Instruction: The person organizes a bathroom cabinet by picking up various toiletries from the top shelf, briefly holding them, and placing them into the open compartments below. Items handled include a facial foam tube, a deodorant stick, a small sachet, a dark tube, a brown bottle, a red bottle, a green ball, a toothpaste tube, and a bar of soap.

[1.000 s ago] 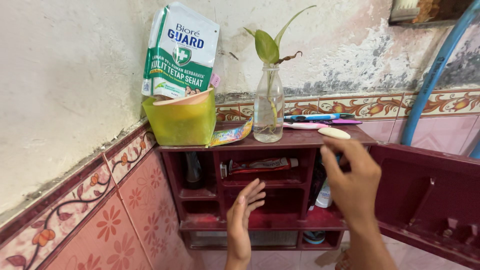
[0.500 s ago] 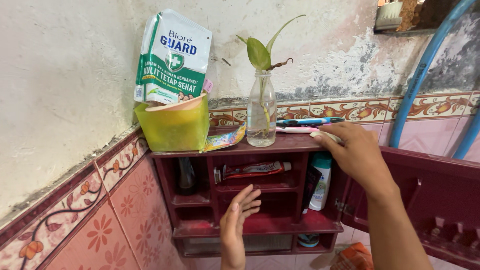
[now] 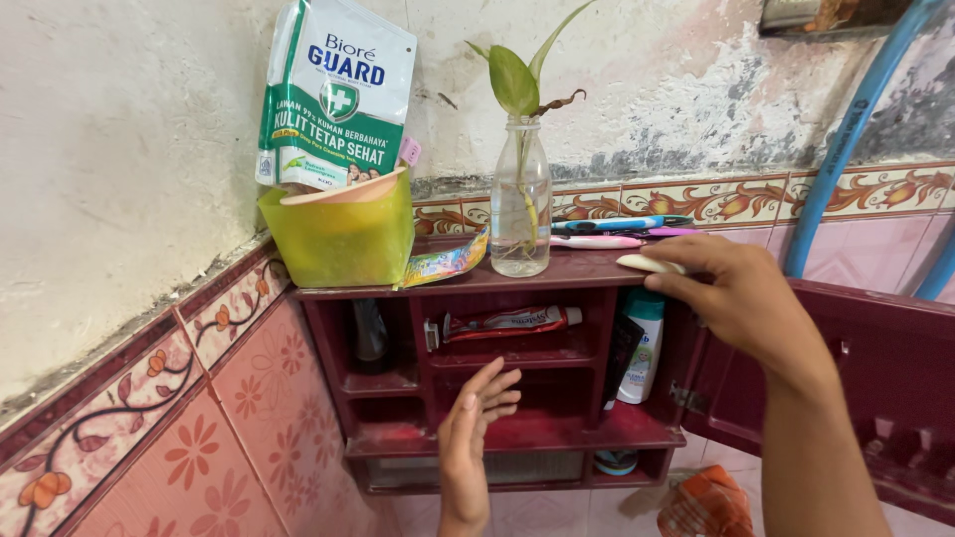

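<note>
Maroon cabinet [image 3: 497,281]: plastic wall shelf unit against pink flowered tiles, its door [image 3: 856,388] swung open to the right
Right hand [image 3: 746,298]: reaches over the right end of the cabinet top, fingertips [image 3: 686,261] on a pale oval bar of soap [image 3: 647,264] that lies flat there; thumb and fingers curve round its right end, so the hand looks to be pinching it, though the far side of the grip is hidden
Left hand [image 3: 473,428]: held upright in front of the lower middle compartment, palm facing right, fingers loosely spread and empty, touching nothing
Soap position: on the top surface near the front right edge, just in front of the toothbrushes
Toothbrushes [image 3: 617,231]: a blue one, a pink one and a white one lying side by side along the back of the top, right of the bottle
Glass bottle [image 3: 520,199]: clear, upright, holding water and a green leafy cutting, near the middle of the top
Green tub [image 3: 343,239]: translucent yellow-green container at the left end of the top, a white and green refill pouch [image 3: 333,94] standing in it and leaning on the wall
Colourful sachet [image 3: 443,266]: lies between the tub and the bottle, hanging a little over the front edge
Toothpaste tube [image 3: 512,320]: red and white, lying on the upper middle shelf
White bottle [image 3: 642,343]: teal cap, upright in the right compartment, beside a dark tube
Blue pipe [image 3: 846,129]: slants up the wall at right
Orange cloth [image 3: 706,502]: on the floor under the open door
</note>
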